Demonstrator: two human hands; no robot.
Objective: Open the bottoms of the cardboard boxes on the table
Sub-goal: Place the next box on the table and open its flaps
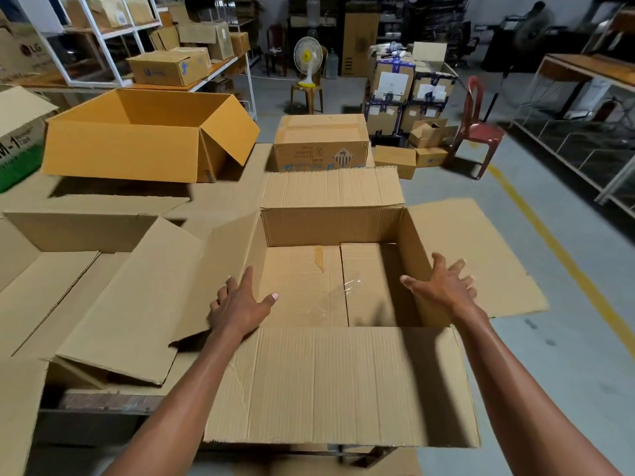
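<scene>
Cardboard, plain and brown: the big box (338,269) sits open at the near edge of the desk (103,401), flaps spread, long side running left to right. Nothing is in it; two bottom flaps meet with clear tape (347,286). The left hand (237,304) lies flat on its left wall, fingers straight. The right hand (443,286) is spread wide near the right wall, maybe touching. An orange box (120,149) behind is open too. A far carton (19,51) reads "LG".

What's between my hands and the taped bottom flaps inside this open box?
Nothing visible. The left hand and right hand hover open at the box walls, and the bottom flaps lie bare apart from clear tape along their seam.
</scene>
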